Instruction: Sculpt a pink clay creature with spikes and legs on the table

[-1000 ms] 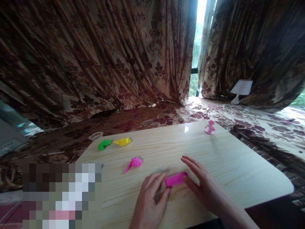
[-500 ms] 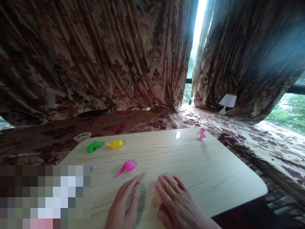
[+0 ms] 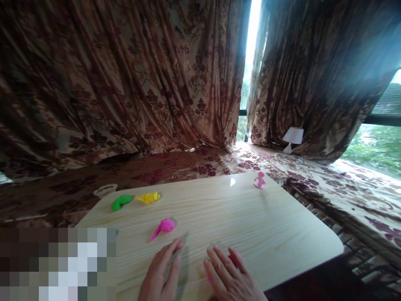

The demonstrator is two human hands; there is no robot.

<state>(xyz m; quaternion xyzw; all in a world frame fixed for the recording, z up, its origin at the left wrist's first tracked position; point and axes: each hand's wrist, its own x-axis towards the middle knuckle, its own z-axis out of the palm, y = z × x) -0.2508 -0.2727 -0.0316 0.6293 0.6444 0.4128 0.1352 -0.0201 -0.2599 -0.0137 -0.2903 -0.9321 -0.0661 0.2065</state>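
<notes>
My right hand [image 3: 230,274] lies palm down with its fingers stretched out over a bright pink piece [image 3: 234,258]. Most of that piece is hidden beneath the hand; pink shows between and beside the fingers, and its shape cannot be made out. To its left, my left hand [image 3: 163,269] hovers at the near side of the table, thumb apart from the fingers, holding nothing. Just beyond the left fingertips is a magenta lump with a thin tail [image 3: 166,225], which looks like modelling clay.
On the pale wood table [image 3: 200,213], a green curved piece [image 3: 120,202] and a yellow piece with a thin tail [image 3: 149,197] lie at the far left. A small pink figure [image 3: 260,179] stands at the far right. Beyond are a white lamp [image 3: 293,136] and patterned curtains [image 3: 188,83].
The camera view has shifted slightly, so the table and toys sit lower and further left. My right hand has drawn back a little, and more of the pink piece shows beneath it.
</notes>
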